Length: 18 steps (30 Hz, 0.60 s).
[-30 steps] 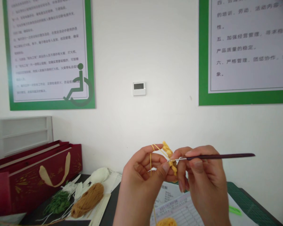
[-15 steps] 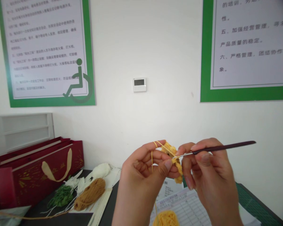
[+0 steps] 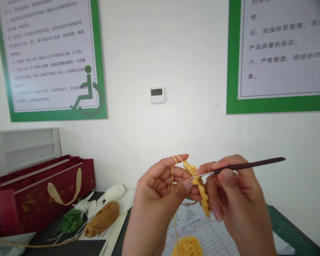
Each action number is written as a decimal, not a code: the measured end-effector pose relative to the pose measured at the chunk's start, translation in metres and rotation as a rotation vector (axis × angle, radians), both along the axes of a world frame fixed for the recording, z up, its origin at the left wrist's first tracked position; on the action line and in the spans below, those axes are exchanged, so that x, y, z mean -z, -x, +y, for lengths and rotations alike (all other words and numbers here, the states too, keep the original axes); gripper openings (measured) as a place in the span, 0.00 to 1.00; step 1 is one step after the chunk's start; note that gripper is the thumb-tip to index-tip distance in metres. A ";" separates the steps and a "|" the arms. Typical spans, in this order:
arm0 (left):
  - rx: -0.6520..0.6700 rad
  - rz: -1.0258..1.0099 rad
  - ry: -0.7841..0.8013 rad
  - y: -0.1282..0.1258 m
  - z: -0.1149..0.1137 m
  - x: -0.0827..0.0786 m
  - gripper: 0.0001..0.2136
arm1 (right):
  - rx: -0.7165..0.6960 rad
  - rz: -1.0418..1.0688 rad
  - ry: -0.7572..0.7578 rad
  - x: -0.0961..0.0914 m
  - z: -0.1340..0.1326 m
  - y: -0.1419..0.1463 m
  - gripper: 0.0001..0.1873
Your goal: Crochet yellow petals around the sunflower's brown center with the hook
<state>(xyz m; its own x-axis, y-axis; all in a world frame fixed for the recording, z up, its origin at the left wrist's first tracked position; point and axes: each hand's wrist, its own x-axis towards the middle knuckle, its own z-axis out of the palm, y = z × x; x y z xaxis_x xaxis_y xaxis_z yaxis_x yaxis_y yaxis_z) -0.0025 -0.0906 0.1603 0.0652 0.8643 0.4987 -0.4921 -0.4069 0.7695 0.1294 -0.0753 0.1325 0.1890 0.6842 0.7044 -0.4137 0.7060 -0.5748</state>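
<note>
My left hand (image 3: 162,192) pinches a yellow crochet piece (image 3: 202,193) between thumb and fingers. Yellow yarn loops over its raised index finger and runs down to a yellow yarn ball (image 3: 187,246) below. In my right hand (image 3: 237,192) is a crochet hook (image 3: 245,166) with a dark handle, held like a pen. The metal tip of the hook meets the top edge of the piece, beside my left thumb. Whether yarn is caught on the tip is too small to tell.
Printed sheets (image 3: 210,234) lie under my hands, with a green cutting mat (image 3: 293,227) at the right. To the left are a brown yarn skein (image 3: 102,218), green yarn (image 3: 69,221), white yarn (image 3: 114,192) and a dark red gift bag (image 3: 48,195). A wall stands behind.
Both hands and the hook have shifted slightly left. The crochet piece has turned so that more of its lower edge shows, hanging further down. Both hands keep their holds.
</note>
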 end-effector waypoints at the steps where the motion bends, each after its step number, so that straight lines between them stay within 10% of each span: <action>1: 0.005 -0.002 0.001 0.000 0.000 -0.001 0.16 | 0.005 -0.001 0.009 -0.001 -0.001 0.001 0.09; 18: 0.189 0.034 0.050 0.006 0.002 -0.002 0.18 | 0.146 -0.010 -0.106 0.004 -0.004 0.009 0.03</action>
<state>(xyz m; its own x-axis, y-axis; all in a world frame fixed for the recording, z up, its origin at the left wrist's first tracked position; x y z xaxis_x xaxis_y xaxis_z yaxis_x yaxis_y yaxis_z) -0.0083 -0.0889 0.1621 0.2450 0.8588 0.4500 -0.5298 -0.2701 0.8040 0.1207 -0.0790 0.1283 0.2734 0.5716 0.7737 -0.2964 0.8152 -0.4975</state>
